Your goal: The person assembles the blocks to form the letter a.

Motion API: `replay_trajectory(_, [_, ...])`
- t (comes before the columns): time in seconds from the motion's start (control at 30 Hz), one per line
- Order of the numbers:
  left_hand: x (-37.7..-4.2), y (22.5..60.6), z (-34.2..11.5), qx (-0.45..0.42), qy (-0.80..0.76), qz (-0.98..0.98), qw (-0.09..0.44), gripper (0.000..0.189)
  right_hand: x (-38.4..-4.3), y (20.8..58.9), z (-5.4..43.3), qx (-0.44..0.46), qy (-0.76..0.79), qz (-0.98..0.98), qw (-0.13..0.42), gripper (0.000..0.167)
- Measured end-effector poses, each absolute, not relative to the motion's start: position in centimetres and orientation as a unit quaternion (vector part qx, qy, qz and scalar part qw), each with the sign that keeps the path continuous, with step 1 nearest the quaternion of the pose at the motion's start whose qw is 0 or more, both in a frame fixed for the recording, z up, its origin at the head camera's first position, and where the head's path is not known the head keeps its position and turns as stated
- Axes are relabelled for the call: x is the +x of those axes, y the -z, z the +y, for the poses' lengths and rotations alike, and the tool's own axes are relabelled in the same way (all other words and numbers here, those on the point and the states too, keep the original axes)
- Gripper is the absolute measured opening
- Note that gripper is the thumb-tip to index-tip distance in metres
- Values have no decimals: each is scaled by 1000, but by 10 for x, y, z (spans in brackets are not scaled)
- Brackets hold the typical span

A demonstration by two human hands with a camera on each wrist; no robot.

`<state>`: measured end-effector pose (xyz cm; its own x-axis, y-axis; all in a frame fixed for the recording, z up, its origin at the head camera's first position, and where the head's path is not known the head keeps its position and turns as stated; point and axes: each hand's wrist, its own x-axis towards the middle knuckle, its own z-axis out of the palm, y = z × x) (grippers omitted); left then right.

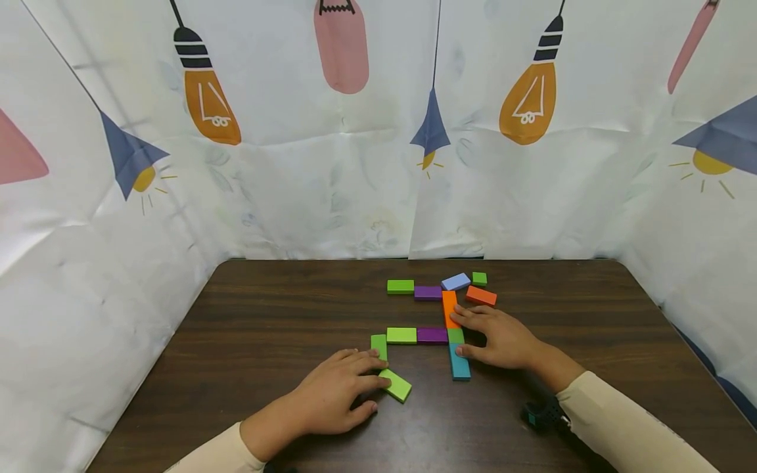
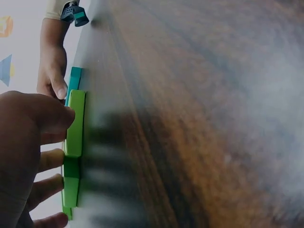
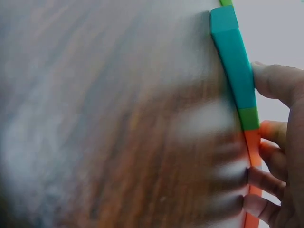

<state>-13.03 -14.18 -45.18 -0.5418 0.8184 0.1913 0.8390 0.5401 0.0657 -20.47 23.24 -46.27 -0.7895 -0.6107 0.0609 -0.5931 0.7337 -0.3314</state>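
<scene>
The layout looks partly done. On the counter, the orange block, small green block and teal block stand in line; a purple block and lime block run left from the small green. The tilted block at near left, and the blue and red blocks at far right, seem unsquared. The left hand has its grip spread, touching the tilted block; the right hand, also spread, touches orange and teal, pinching neither.
</scene>
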Motion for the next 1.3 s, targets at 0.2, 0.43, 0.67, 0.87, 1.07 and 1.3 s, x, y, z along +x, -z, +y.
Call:
replay_trajectory(0.2, [-131,450,-141,-474,91,-875,47,36,-203,461,232,-316,170,933,38,79])
replay_trajectory(0.43, [-132,448,-141,-473,102,-875,26,37,-204,459,232,-320,185,929,40,79])
replay_trajectory(0.67, [-132,449,-144,-473,115,-874,8,41,-206,452,237,-269,207,941,-9,68])
replay_trajectory(0.87, [-132,449,-147,-473,125,-872,-2,43,-219,447,249,-181,186,961,-94,47])
replay_trajectory(1.07, [-132,449,-148,-473,126,-872,-12,46,-228,448,262,-171,163,967,-92,44])
replay_trajectory(1.3, [-132,449,-148,-474,127,-871,-14,47,-231,450,265,-169,142,974,-49,43])
